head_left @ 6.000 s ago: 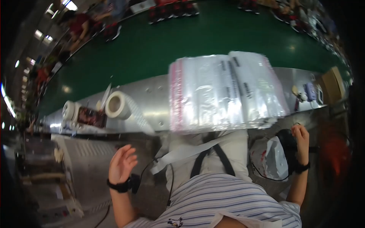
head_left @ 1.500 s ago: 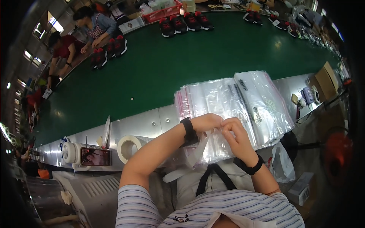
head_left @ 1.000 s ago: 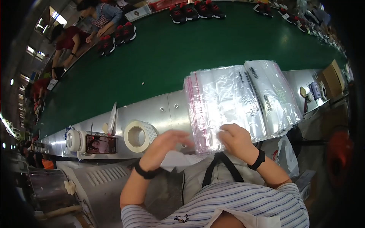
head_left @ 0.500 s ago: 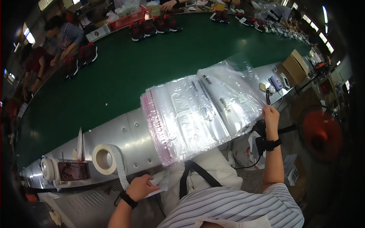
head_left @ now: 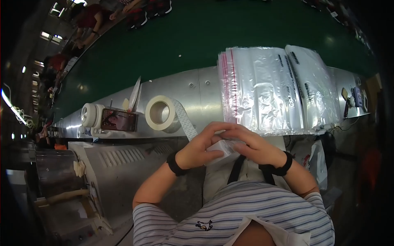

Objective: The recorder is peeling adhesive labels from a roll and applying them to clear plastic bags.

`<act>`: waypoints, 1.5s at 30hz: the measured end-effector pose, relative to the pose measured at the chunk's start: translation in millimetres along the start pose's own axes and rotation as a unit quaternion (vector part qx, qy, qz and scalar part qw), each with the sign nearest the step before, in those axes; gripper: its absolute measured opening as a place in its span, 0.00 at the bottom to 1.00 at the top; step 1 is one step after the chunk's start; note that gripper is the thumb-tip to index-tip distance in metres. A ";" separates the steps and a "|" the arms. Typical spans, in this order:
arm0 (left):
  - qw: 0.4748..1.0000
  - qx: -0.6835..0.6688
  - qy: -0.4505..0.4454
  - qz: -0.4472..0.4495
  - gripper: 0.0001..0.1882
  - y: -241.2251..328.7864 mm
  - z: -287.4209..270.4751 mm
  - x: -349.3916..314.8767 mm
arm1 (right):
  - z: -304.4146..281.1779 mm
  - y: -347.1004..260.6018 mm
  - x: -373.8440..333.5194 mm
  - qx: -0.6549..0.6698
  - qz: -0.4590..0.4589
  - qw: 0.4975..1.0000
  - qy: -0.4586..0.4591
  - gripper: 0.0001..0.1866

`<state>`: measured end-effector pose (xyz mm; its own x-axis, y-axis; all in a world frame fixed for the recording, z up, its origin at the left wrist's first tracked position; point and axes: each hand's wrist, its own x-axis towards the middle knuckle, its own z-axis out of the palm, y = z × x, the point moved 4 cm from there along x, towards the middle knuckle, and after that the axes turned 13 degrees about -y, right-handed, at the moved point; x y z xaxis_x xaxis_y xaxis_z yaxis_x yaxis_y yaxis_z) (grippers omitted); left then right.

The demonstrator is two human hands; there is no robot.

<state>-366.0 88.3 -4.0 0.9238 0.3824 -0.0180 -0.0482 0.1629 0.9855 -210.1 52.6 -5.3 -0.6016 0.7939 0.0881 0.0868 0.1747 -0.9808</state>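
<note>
A metal tabletop (head_left: 203, 100) runs before you, with a dark green surface (head_left: 246, 30) beyond it. Your left hand (head_left: 202, 148) is clamped on a pale, glossy piece (head_left: 223, 151) between thumb and fingers, in front of the near edge; your right hand (head_left: 259, 146) curls over it from the other side, though you can't tell how firmly it grips. A printed strip (head_left: 186, 124) reaches your left hand from the upright-wound tape roll (head_left: 171, 110) to its left. Just beyond your hands lies the stack of clear bags (head_left: 264, 88). Farther left are a phone (head_left: 119, 120) and a white bottle (head_left: 88, 115).
</note>
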 end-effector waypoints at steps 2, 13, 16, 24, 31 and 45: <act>0.999 0.010 0.030 -0.015 0.38 13.6 3.8 -7.0 | 6.6 5.3 8.6 0.101 0.026 0.993 -0.049 0.19; 0.972 -0.118 -0.073 -0.188 0.17 0.2 0.4 -16.0 | -10.1 -23.3 20.7 -0.160 0.025 0.987 -0.019 0.13; 0.988 -0.031 -0.037 -0.147 0.10 -3.8 -2.0 -4.1 | -3.7 -42.9 7.1 -0.304 -0.012 0.938 0.167 0.16; 0.971 0.226 0.078 -0.007 0.09 0.2 10.2 11.2 | 10.2 -50.1 -3.4 -0.348 0.022 0.920 0.177 0.08; 0.982 0.161 0.083 -0.052 0.11 -16.9 12.3 16.3 | 1.7 -46.7 -11.7 -0.360 0.066 0.909 0.202 0.04; 0.943 -0.298 -0.050 -0.139 0.16 -26.8 12.7 29.8 | -35.0 -27.1 -25.1 -0.154 0.097 0.956 0.230 0.05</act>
<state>-332.4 83.8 -28.8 0.9620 0.1657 -0.2169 0.0248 0.7382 0.6741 -169.6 48.3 25.2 -0.1438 0.9885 0.0465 0.4334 0.1051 -0.8950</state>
